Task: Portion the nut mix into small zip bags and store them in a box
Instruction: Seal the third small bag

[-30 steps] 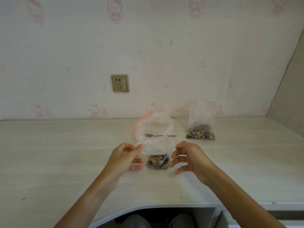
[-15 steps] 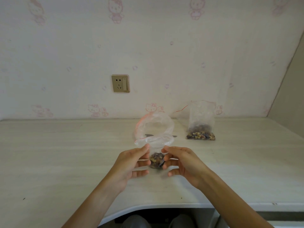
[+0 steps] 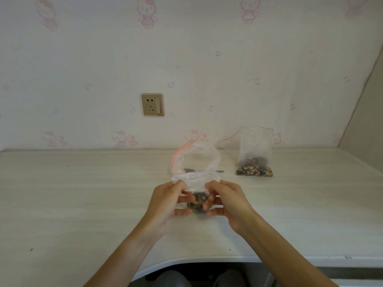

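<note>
A small clear zip bag [image 3: 195, 181] with a red seal line stands on the desk, a dark clump of nut mix at its bottom. My left hand [image 3: 166, 200] grips its left side and my right hand [image 3: 227, 198] grips its right side, thumbs near the seal, fingers curled round the lower part. Right behind it stands a larger open clear bag [image 3: 196, 156] with a red-edged mouth. A second small bag of nut mix [image 3: 255, 156] stands upright at the back right.
A dark flat utensil [image 3: 219, 171] lies on the desk behind the held bag, mostly hidden. The pale wooden desk [image 3: 83, 199] runs to the wall, which carries a socket [image 3: 153, 104]. The desk's front edge curves inward above my knees. No box is in view.
Both hands have closed in from the sides of the small bag and now squeeze it between them, narrowing its lower part. The other bags have not moved.
</note>
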Demonstrator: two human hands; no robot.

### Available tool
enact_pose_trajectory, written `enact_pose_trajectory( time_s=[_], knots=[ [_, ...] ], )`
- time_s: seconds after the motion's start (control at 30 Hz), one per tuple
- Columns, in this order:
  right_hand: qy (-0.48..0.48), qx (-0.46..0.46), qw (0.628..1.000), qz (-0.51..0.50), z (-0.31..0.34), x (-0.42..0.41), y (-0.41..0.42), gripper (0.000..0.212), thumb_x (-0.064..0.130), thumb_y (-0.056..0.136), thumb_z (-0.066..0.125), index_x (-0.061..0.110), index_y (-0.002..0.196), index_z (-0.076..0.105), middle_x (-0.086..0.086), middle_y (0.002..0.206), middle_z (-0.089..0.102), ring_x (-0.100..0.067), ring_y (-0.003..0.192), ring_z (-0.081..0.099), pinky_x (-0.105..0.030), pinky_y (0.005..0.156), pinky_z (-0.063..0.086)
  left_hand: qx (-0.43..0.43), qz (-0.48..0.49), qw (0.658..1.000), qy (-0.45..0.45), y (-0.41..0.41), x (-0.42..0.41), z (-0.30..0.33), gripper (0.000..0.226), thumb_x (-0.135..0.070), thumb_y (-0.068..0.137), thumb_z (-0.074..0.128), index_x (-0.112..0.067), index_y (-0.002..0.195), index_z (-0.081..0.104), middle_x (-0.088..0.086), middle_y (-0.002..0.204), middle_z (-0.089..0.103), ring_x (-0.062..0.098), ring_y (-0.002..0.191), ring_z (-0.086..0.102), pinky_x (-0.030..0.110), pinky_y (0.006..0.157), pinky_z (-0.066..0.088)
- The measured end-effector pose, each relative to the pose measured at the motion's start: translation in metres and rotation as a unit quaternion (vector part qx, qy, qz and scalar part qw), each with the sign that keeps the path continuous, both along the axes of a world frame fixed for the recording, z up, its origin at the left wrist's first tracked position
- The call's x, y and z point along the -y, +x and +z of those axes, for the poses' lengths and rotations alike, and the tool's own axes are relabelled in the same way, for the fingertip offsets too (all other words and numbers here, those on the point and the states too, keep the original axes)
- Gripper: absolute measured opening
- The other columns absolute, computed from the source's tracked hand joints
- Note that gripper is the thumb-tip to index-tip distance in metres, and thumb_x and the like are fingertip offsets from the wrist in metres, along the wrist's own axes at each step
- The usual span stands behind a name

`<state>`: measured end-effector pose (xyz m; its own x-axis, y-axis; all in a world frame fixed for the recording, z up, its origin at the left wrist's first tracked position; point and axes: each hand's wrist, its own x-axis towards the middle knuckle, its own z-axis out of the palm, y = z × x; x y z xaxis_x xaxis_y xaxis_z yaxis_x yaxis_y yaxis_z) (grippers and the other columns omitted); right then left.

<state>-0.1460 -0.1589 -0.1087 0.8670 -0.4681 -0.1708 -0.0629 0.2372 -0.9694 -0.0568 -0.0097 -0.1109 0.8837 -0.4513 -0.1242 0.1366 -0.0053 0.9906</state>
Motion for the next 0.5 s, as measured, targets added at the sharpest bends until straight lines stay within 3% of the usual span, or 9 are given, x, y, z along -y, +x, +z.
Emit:
enact_pose_trajectory(
  time_s=[0.07, 0.17, 0.3, 0.4, 0.5],
  knots=[
    [-0.026, -0.008, 0.999, -0.018, -0.002, -0.004, 0.001, 0.013, 0.008, 0.091, 0.063, 0.005, 0.078, 0.065, -0.010, 0.056, 0.055, -0.025, 0.049, 0.061, -0.032, 0.047, 0.054, 0.022, 0.007, 1.000, 0.005, -0.004, 0.001, -0.001, 0.016, -0.015, 0.089, 0.065, -0.010, 0.090, 0.079, 0.005, 0.086, 0.080, 0.017, 0.086, 0.079, 0.033, 0.060, 0.060],
    [-0.031, -0.014, 0.999, -0.016, -0.004, -0.006, -0.001, 0.017, 0.005, 0.090, 0.059, 0.006, 0.074, 0.064, -0.012, 0.056, 0.057, -0.026, 0.050, 0.062, -0.033, 0.049, 0.055, 0.002, 0.008, 1.000, -0.008, -0.005, 0.003, -0.004, 0.017, -0.011, 0.087, 0.064, -0.006, 0.094, 0.079, 0.009, 0.089, 0.081, 0.020, 0.085, 0.079, 0.034, 0.062, 0.062],
    [0.026, -0.019, 0.999, 0.028, -0.002, 0.000, -0.006, 0.019, 0.008, 0.091, 0.057, -0.003, 0.102, 0.068, -0.015, 0.074, 0.064, -0.031, 0.064, 0.069, -0.039, 0.058, 0.058, -0.113, -0.031, 0.990, -0.077, -0.001, 0.000, -0.002, 0.020, -0.011, 0.085, 0.075, -0.001, 0.103, 0.073, 0.014, 0.100, 0.080, 0.025, 0.090, 0.079, 0.036, 0.072, 0.063],
    [0.075, -0.005, 0.996, 0.050, -0.003, 0.005, -0.009, 0.025, 0.011, 0.092, 0.060, -0.003, 0.111, 0.068, -0.018, 0.087, 0.066, -0.030, 0.072, 0.070, -0.037, 0.058, 0.057, -0.124, -0.079, 0.982, -0.116, -0.002, -0.006, -0.004, 0.043, -0.017, 0.081, 0.086, 0.000, 0.115, 0.066, 0.018, 0.112, 0.078, 0.027, 0.099, 0.077, 0.032, 0.076, 0.063],
    [0.124, 0.022, 0.989, 0.072, -0.003, 0.010, -0.013, 0.020, 0.017, 0.092, 0.066, 0.004, 0.107, 0.071, -0.016, 0.094, 0.068, -0.028, 0.081, 0.072, -0.035, 0.058, 0.056, -0.103, -0.079, 0.981, -0.145, -0.002, -0.008, -0.007, 0.066, -0.019, 0.068, 0.093, 0.003, 0.123, 0.065, 0.019, 0.114, 0.077, 0.027, 0.102, 0.077, 0.029, 0.078, 0.062]
  ],
)
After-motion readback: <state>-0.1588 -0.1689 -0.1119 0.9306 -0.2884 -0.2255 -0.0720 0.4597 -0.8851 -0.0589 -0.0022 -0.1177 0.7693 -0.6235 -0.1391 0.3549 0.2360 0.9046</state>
